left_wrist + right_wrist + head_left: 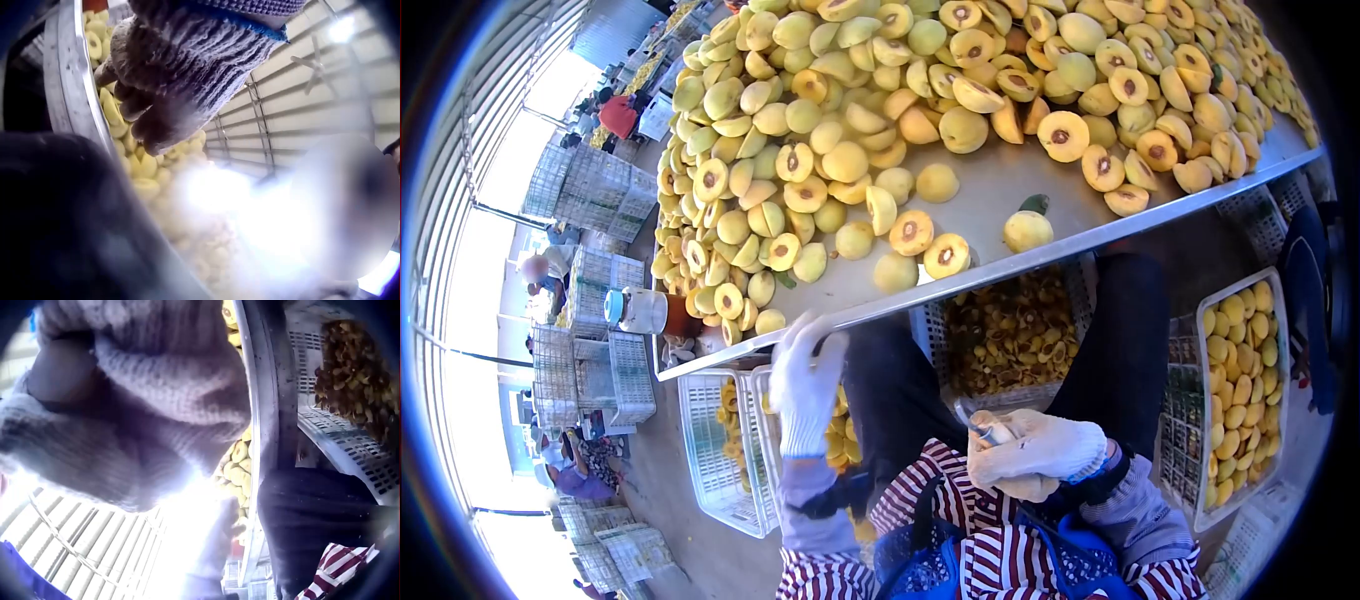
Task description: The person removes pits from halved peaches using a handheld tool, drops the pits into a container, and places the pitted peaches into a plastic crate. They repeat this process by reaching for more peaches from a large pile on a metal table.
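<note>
My left hand (pixel 808 385), in a white knit glove, is at the near metal rim of the table (pixel 1000 268). Its fingers look loose, and nothing shows in them. In the left wrist view the gloved left hand (pixel 169 94) overlaps the yellow fruit halves (pixel 147 165). My right hand (pixel 1040 450), also gloved, is in front of my body and grips a small hand tool (pixel 994 432) with a curved metal end. Most of its handle is hidden in the glove. Halved yellow peaches (pixel 910 232), many with brown centres, are heaped across the table.
Below the table, a crate (pixel 1080 300) holds brown and yellow scraps. Crates of yellow fruit stand at the left (pixel 745 510) and right (pixel 1200 515). An orange-and-white jug (pixel 645 312) is by the table's left corner. Stacked crates (pixel 590 190) and other people are farther left.
</note>
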{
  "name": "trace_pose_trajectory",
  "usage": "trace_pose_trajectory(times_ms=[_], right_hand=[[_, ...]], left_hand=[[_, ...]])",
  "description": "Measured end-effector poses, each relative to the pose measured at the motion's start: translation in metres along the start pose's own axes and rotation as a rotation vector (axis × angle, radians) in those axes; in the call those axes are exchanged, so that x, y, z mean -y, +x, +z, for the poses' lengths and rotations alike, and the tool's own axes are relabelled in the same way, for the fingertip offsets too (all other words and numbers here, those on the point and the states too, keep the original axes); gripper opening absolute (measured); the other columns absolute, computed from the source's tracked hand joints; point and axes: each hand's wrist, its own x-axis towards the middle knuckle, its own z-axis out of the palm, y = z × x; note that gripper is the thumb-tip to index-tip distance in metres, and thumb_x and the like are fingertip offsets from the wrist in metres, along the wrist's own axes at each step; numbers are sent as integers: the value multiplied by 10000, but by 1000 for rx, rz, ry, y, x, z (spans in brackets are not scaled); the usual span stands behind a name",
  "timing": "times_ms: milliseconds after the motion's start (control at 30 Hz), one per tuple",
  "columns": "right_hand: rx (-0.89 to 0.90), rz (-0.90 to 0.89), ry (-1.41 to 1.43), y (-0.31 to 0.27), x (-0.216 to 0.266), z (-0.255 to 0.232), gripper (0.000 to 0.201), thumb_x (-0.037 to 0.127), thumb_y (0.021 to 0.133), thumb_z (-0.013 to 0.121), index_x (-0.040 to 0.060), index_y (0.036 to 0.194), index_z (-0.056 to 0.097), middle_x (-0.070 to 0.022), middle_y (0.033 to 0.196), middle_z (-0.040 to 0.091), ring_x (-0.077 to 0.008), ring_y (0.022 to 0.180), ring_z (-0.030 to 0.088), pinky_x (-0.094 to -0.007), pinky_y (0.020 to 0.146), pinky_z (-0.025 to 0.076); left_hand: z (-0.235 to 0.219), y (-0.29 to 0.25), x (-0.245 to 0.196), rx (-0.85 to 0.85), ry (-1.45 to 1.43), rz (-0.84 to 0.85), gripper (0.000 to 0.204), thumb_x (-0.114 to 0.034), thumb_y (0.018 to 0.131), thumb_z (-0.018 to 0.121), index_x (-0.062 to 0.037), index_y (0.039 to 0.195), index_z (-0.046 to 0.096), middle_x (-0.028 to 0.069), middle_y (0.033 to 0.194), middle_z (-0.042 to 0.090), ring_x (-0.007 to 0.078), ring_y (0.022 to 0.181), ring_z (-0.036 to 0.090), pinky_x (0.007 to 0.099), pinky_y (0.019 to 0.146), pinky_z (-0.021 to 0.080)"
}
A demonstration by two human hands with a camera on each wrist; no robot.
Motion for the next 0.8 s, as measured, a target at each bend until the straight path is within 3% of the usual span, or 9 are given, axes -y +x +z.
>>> trace_pose_trajectory(times_ms=[33, 167, 300, 400, 500, 600, 667, 733, 800], right_hand=[[-26, 24, -22, 2, 0, 1, 264, 321, 938, 656, 90, 832, 583, 30, 546, 468, -46, 411, 409, -214, 357, 266], [-147, -35, 11, -3, 4, 3, 247, 316, 928, 671, 98, 872, 570, 22, 572, 491, -52, 408, 396, -211, 357, 265], [-219, -52, 42, -4, 0, -1, 255, 320, 924, 678, 99, 881, 558, 19, 581, 500, -51, 421, 412, -204, 363, 281], [-250, -80, 33, 0, 0, -1, 271, 331, 920, 681, 99, 913, 541, 22, 586, 506, -47, 432, 428, -196, 370, 299], [-283, -93, -8, 3, 3, 2, 291, 342, 920, 678, 96, 987, 537, 23, 597, 519, -48, 440, 445, -191, 375, 318], [-331, -136, -12, 1, 0, 0, 330, 339, 927, 667, 85, 1100, 545, 19, 609, 540, -53, 442, 463, -195, 378, 334], [-409, -129, -50, -1, 7, 4, 365, 322, 936, 658, 77, 1183, 549, 13, 612, 556, -57, 441, 478, -201, 380, 343], [-427, -163, -36, 3, 9, 6, 442, 304, 934, 664, 66, 1282, 532, 6, 602, 567, -59, 434, 493, -209, 383, 354], [-455, -196, -51, 6, 9, 10, 461, 303, 929, 671, 66, 1299, 531, 2, 598, 570, -59, 434, 498, -212, 384, 358]], left_hand=[[14, 14, -17, 73, -215, -188, 249, -224, 883, 690, -61, 1070, 705, 146, 1165, 669, 310, 1063, 649, 373, 918, 509], [73, 80, -28, 315, 129, -5, 490, -444, 821, 693, -131, 1196, 653, 139, 1214, 634, 330, 1102, 619, 433, 905, 513], [112, 107, -12, 256, 259, -121, 535, -455, 770, 730, -112, 1172, 644, 177, 1133, 646, 385, 1074, 623, 467, 907, 503], [109, 101, -1, 181, 195, 38, 577, -461, 774, 733, -108, 1216, 620, 175, 1146, 645, 373, 1040, 639, 486, 853, 522], [88, 109, -13, 395, 25, -206, 598, -412, 818, 722, -77, 1288, 562, 138, 1164, 630, 317, 977, 648, 428, 772, 545], [79, 93, -8, 388, -1004, -552, 546, -318, 890, 680, -80, 1350, 510, 114, 1174, 626, 263, 959, 662, 341, 679, 551], [68, 68, -38, 325, -1676, -531, 463, -246, 955, 616, -77, 1367, 490, 99, 1132, 626, 226, 938, 667, 284, 595, 543], [58, 48, -63, 399, -1550, -433, 610, -475, 986, 539, -11, 1376, 472, 133, 1195, 634, 267, 1034, 647, 406, 788, 588], [53, 31, -76, 611, -1895, -475, 747, -591, 946, 532, 5, 1388, 444, 189, 1177, 635, 319, 966, 671, 424, 754, 597]])
